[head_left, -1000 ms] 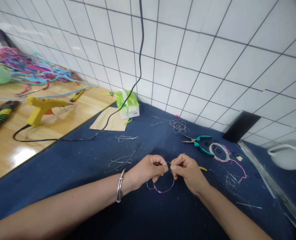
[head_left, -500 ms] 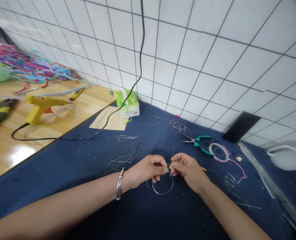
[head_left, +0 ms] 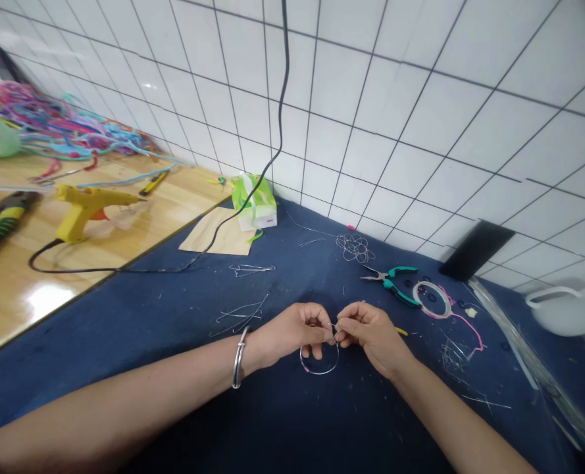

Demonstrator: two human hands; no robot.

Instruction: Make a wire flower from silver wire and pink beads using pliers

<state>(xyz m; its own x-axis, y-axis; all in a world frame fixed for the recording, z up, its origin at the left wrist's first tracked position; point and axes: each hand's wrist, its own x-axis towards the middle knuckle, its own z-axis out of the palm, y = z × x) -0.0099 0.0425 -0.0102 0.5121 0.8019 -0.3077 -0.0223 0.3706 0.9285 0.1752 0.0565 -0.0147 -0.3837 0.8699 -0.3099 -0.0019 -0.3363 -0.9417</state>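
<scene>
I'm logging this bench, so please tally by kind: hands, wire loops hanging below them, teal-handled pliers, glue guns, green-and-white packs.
Left hand and right hand: 2
Wire loop hanging below: 1
Teal-handled pliers: 1
Yellow glue gun: 1
Green-and-white pack: 1
Total: 6

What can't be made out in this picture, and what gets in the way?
Head view:
Wire ring: upper part partly covered by left hand and right hand.
Pink bits on it: too small to identify.
Yellow thing: partly behind the right hand.
Green-and-yellow pliers: handles cut off by left edge.
</scene>
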